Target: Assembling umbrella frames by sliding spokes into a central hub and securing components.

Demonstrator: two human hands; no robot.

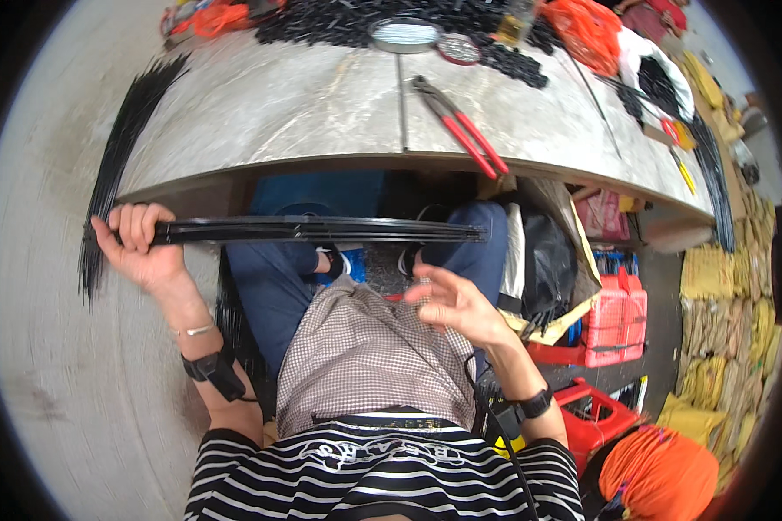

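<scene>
My left hand [143, 239] is wrapped round one end of a bundle of long thin black strips [321, 229]. The bundle stretches level across my lap, just below the table's near edge, and its far end reaches over my right knee. My right hand [450, 304] is raised below that end, apart from the strips, with its fingers spread and nothing in them. More long black strips [139, 113] lie in a sheaf over the left end of the table, hanging down behind my left hand. Red-handled pliers [441, 108] rest on the tabletop, their handles pointing toward me.
The grey marbled table [304, 113] carries a heap of small black pieces [339, 24], a round dish [406, 35] and orange bags [582, 33]. At the right are another strip sheaf [712, 174], an open sack [539, 252], red plastic stools [617, 321] and stacked yellow bundles [721, 330].
</scene>
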